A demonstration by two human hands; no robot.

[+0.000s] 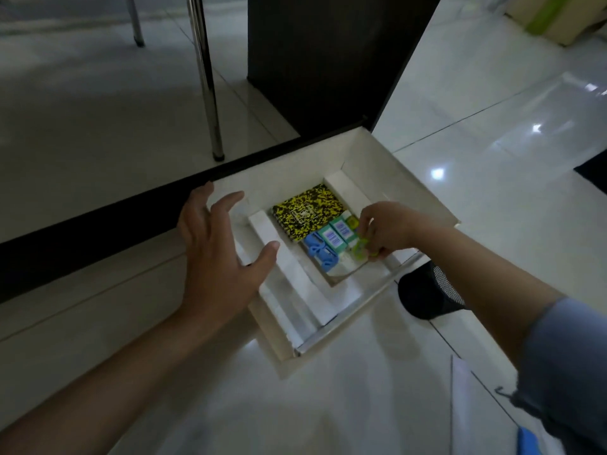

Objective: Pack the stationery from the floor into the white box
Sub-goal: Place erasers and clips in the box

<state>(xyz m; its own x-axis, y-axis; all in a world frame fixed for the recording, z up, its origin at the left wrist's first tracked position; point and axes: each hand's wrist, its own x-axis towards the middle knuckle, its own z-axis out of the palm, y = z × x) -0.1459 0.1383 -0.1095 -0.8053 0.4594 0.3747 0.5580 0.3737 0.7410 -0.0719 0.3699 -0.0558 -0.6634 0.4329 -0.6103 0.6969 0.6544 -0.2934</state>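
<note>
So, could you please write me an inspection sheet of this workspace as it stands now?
Surface: glossy pale tiled floor, with light reflections.
Job's things: white box open on the floor; inside lie a yellow-black speckled notebook, blue scissors and two teal-white small packs.
Clutter: black mesh bin beside the box; a blue item at the frame's lower right edge.
Hands: left hand open, over the box's left wall; right hand pinches a small green item inside the box.
Cables: nothing seen.
Surroundings: dark cabinet panel, chrome leg, cardboard box far right.
</note>
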